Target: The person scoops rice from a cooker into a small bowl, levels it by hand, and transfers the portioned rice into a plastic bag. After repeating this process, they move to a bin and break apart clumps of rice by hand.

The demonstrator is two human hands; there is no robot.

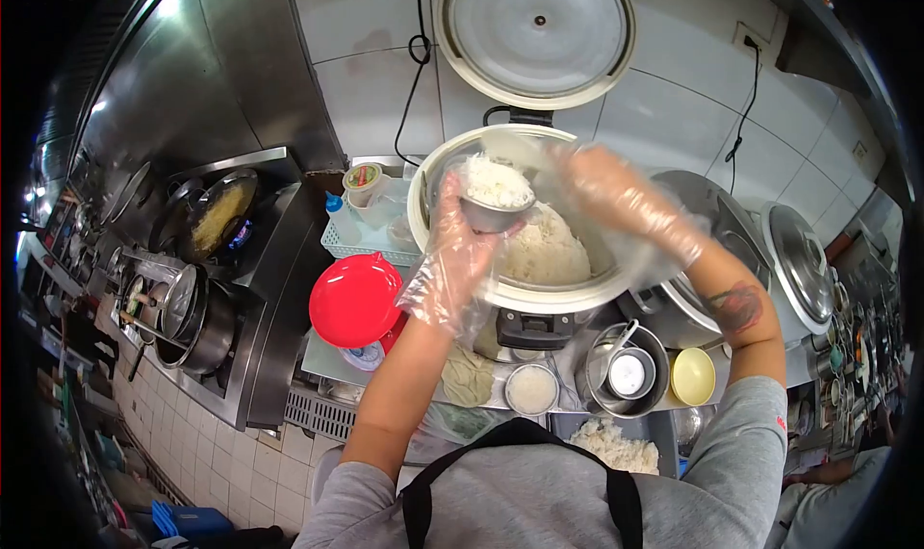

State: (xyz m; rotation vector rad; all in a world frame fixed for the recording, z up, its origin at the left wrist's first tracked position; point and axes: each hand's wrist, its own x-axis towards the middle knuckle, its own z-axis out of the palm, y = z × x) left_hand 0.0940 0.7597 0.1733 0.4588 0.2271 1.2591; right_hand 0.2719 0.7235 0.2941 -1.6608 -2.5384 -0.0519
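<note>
My left hand [450, 246], in a clear plastic glove, holds a small metal bowl [496, 218] heaped with white rice [496, 178]. The bowl is above the near left part of an open rice cooker [421, 188], which has more cooked rice [544, 251] inside. My right hand [606, 188], also gloved and smeared by motion, is closed over the cooker's right side. From it a pale rice paddle [515, 149] extends left, its blurred blade just above the rice in the bowl. The cooker's lid [539, 29] stands raised at the back.
A red plate [356, 301] lies left of the cooker. In front are a metal pot [589, 381] with utensils, a yellow bowl [692, 377] and a tray with rice [616, 448]. A lit stove [260, 304] with pans stands left; more large cookers [799, 270] stand right.
</note>
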